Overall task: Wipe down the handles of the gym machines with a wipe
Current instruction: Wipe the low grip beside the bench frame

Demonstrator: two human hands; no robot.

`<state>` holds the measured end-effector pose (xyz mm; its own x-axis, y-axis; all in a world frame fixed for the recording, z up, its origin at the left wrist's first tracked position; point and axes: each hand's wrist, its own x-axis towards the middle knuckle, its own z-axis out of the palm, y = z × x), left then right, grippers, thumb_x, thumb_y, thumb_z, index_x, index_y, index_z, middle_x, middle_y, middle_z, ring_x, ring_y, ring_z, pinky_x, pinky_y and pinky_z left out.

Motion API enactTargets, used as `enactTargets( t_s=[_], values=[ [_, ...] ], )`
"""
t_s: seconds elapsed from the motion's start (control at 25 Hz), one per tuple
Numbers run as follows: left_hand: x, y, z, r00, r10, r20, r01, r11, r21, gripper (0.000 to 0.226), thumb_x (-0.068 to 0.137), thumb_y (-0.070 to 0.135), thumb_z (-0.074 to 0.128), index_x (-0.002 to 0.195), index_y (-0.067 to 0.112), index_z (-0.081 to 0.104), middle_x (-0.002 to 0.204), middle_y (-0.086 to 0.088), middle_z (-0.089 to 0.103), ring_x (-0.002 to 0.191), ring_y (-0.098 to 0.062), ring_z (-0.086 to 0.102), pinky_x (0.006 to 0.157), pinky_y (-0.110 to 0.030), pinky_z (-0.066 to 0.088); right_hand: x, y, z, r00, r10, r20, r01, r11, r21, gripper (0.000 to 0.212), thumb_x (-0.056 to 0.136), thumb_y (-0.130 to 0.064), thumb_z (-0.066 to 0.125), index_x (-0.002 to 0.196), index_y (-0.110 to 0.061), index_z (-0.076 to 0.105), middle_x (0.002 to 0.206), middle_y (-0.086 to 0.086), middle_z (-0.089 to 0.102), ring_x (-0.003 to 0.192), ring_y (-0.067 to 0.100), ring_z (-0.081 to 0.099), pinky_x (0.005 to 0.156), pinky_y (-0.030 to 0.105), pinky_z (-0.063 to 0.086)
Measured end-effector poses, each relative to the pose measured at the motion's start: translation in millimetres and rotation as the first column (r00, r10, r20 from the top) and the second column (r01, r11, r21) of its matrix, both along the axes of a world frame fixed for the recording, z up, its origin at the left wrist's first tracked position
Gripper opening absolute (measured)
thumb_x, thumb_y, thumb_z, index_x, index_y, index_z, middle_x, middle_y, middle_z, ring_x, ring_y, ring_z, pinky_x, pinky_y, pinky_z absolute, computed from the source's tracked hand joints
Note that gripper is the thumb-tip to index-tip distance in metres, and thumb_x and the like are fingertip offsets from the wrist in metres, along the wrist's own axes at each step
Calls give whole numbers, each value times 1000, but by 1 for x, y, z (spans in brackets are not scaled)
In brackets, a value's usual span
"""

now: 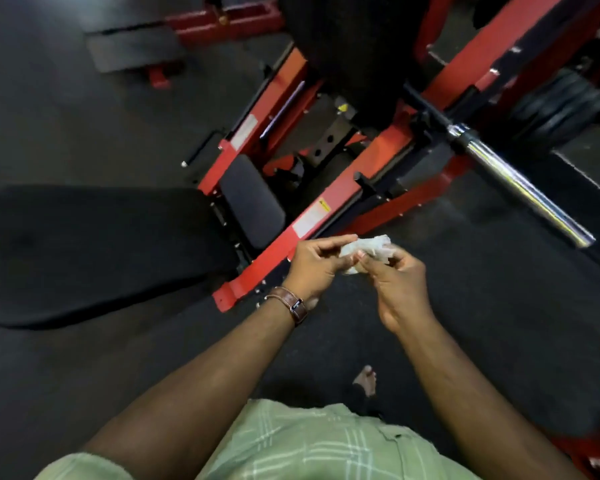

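Both hands at waist height over floor, beside red machine frame (302, 216). Left hand (314, 268) and right hand (400, 285) pinch crumpled wipe (368, 247) between fingers, likely refolding for fresh face. Handles untouched.

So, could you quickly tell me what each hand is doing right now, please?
Left hand: pinching the crumpled wipe.
Right hand: also pinching the wipe.
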<state>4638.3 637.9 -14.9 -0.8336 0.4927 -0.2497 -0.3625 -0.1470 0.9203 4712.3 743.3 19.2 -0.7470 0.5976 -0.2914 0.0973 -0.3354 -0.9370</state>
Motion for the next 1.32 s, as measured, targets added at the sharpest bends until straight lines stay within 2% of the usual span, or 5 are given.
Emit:
enactTargets(
  t_s=[0.2,0.6,0.88,1.08,1.32],
  values=[
    [-8,58,-34,905,316,284,-340,940,38,29,87,-13,61,112,-1,70,100,-10,73,90,-16,67,74,-22,54,-72,68,-39,928,348,133,-355,934,30,16,77,4,76,88,-4,68,94,14,73,89,26,66,88,43,53],
    [-80,96,-165,428,710,559,-768,612,-188,12,89,-6,65,95,0,74,83,-6,72,72,-8,66,68,-20,54,-198,79,-165,606,658,447,-777,610,154,13,85,4,72,93,-6,73,87,11,73,78,17,67,75,31,55],
    [-142,110,-286,93,691,717,-845,435,-310,13,88,2,71,82,13,74,70,-1,69,63,-5,61,52,-18,46,-300,86,-298,327,730,601,-922,107,372,34,83,7,72,106,-17,66,89,-17,68,75,-13,64,75,13,53],
    [-174,137,-397,-282,565,776,-855,219,-470,23,92,-3,57,77,12,66,60,1,64,50,-7,57,47,-14,45,-364,105,-419,106,665,740,-799,-386,461,19,76,-9,71,91,-13,81,94,4,65,87,18,65,84,25,50],
    [-207,174,-486,-480,244,843,-874,-46,-484,18,102,16,54,115,3,58,97,-10,58,87,-21,61,81,-29,53,-419,100,-523,-325,616,717,-547,-741,388,24,69,0,70,89,-11,80,93,8,74,84,20,69,84,28,53]
  ],
)
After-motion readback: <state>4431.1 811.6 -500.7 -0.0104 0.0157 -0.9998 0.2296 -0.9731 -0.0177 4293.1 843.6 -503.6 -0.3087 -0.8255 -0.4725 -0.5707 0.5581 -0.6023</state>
